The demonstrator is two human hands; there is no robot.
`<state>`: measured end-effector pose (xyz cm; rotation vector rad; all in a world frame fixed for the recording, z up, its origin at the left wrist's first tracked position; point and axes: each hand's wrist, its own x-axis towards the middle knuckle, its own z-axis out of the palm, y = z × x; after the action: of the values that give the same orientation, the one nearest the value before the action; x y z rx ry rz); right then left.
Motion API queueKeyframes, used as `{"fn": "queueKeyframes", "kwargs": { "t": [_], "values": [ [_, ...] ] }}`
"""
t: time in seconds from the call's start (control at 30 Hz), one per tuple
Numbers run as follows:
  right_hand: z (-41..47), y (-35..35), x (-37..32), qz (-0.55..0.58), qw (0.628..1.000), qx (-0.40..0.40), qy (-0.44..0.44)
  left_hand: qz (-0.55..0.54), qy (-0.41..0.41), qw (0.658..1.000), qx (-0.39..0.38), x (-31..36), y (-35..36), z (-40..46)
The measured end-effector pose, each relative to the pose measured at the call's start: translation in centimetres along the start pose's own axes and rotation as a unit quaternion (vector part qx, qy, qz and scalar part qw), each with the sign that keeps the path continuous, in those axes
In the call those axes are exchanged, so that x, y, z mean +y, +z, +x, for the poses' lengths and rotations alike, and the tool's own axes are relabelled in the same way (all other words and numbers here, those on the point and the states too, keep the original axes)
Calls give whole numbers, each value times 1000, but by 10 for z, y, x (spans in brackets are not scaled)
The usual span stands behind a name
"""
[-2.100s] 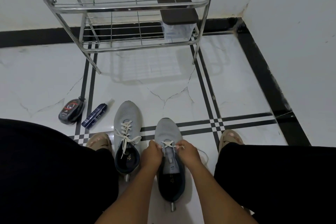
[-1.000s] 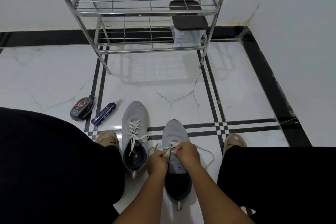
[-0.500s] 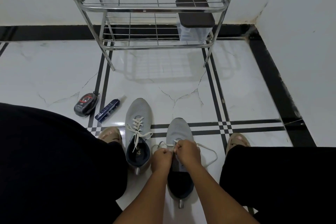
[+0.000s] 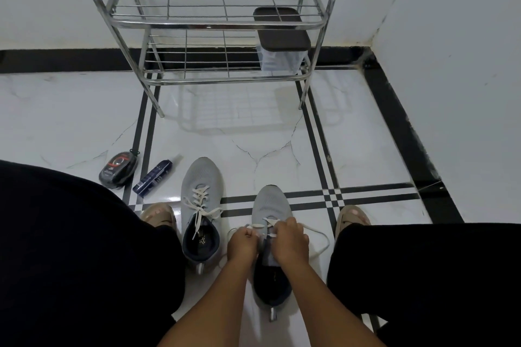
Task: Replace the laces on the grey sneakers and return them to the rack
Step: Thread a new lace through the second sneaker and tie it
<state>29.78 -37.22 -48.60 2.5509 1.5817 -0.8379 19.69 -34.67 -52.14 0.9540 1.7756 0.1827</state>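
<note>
Two grey sneakers stand on the floor between my knees, toes pointing away. The left sneaker (image 4: 200, 189) is laced with a white lace tied loosely. Over the right sneaker (image 4: 269, 204), my left hand (image 4: 242, 244) pinches one end of its white lace (image 4: 318, 236) and my right hand (image 4: 290, 239) pinches the lace at the eyelets. Only the lowest eyelets show lace; a loose loop trails to the right on the floor. The chrome wire rack (image 4: 214, 22) stands against the far wall.
A clear box with a dark lid (image 4: 280, 36) sits on the rack's lower shelf at the right. A black shoe-polish sponge (image 4: 118, 168) and a dark blue tube (image 4: 152, 177) lie on the floor at the left. White walls meet in a corner at the right.
My hands have drawn closer together over the right sneaker's eyelets, and more lace now loops out to the right. The camera has tilted, so the rack sits lower in view.
</note>
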Motion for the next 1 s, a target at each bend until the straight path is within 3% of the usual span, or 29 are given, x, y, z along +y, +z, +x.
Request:
{"fn": "queueKeyframes", "kwargs": {
  "t": [0.2, 0.43, 0.53, 0.63, 0.7, 0.8, 0.9, 0.97, 1.0],
  "values": [
    [6, 2, 4, -25, 999, 19, 18, 9, 29, 999, -18, -5, 3, 3],
    [12, 6, 1, 63, 997, 11, 42, 4, 40, 999, -27, 0, 0, 1],
    [10, 8, 2, 21, 998, 32, 48, 40, 36, 998, -28, 0, 1, 5],
    [-1, 8, 9, -9, 989, 52, 140, 65, 48, 997, -12, 0, 1, 6],
    [-4, 6, 20, 42, 975, 1, 220, 56, 49, 997, 10, 0, 1, 9],
    [-4, 6, 33, 78, 958, -97, 257, -104, -5, 993, 53, 9, -7, 15],
    [-4, 1, 35, 72, 954, -117, 265, -386, -25, 914, 123, 49, -41, 7],
    [-4, -4, 33, 78, 953, -126, 266, -458, -7, 872, 172, 77, -72, 1],
    [-4, -6, 32, 87, 953, -127, 259, -444, 6, 876, 190, 86, -84, -1]
  ]
}}
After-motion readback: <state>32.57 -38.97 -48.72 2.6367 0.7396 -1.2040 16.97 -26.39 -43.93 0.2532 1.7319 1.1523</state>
